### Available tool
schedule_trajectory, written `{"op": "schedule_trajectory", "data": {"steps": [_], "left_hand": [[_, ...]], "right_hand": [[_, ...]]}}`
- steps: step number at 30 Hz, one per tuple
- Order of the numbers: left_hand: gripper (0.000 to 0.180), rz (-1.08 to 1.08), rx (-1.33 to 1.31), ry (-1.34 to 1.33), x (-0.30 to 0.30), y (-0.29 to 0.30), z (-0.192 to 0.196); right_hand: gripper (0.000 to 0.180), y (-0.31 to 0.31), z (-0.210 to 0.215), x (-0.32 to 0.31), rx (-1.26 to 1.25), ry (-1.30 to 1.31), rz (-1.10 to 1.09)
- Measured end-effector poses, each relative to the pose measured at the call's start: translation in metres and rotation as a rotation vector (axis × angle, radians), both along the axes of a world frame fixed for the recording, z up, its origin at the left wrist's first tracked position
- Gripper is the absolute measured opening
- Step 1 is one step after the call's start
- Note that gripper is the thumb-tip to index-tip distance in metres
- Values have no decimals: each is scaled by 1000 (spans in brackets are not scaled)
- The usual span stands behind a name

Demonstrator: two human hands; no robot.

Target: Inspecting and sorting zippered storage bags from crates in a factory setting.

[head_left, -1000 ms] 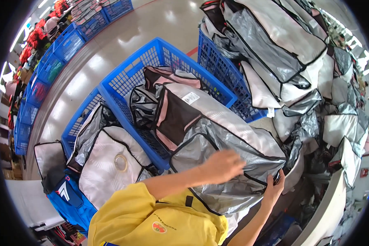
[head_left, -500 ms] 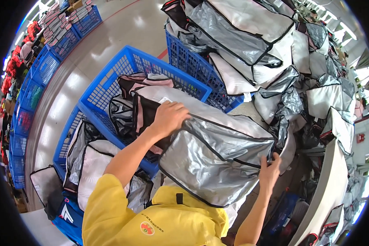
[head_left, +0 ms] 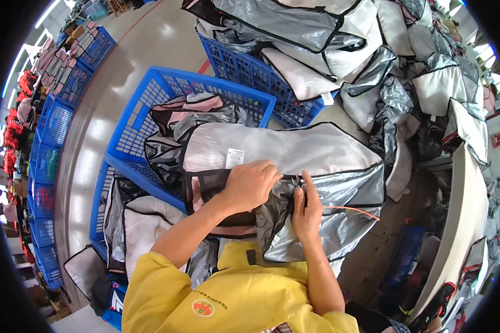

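A half-sewn silver-lined bag point(head_left: 347, 191) with a white panel, black edging and dark mesh lies across the front of my body. My left hand point(head_left: 253, 183) presses on it, its fingers closed on the black-edged seam below a white label point(head_left: 235, 158). Close beside it, my right hand point(head_left: 307, 216) is at the same seam, with index finger and thumb raised around something small and dark that I cannot make out. From that hand a thin orange cord point(head_left: 353, 208) runs rightward over the silver lining.
Blue crates point(head_left: 129, 130) holding similar bags stand ahead and to the left. A high pile of bags point(head_left: 294, 33) fills another crate at the far side, with more heaped at right beside a pale board edge point(head_left: 444, 233). Crates line the far-left floor.
My right hand has come from the bag's right edge to the middle seam, beside my left. The bag's white panel now faces up more, and the orange cord has come into view.
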State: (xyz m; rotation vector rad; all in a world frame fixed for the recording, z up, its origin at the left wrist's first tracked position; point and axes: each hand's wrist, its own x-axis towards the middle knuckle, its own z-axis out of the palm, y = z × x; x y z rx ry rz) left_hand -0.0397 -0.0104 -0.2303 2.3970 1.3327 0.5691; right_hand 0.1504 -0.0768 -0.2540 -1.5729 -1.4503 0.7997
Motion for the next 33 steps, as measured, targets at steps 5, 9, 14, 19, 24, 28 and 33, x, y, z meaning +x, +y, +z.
{"op": "schedule_trajectory", "data": {"steps": [5,9,14,19,24,28,33], "left_hand": [[17,-1,9,-14,-6,1,-11],[16,33,-106,-41,-4,1,-11],[17,50,-138,-70,-3,3,-17],[20,62,-162,-55,-3,3,-15],[21,78,-204,-70,-2,4,-13],[18,90,-224,-119,-1,3,-11],[16,72,-257,-137,1,5,-3]], "right_hand": [[26,-1,-14,-6,8,35,-33],[21,1,-27,-5,22,-56,68],[21,2,-25,-5,26,-74,66],[23,3,-20,-8,-38,19,37],[22,7,-22,-9,-40,68,59],[18,4,-35,-10,-53,277,66],[20,1,-40,-7,-99,643,72]]}}
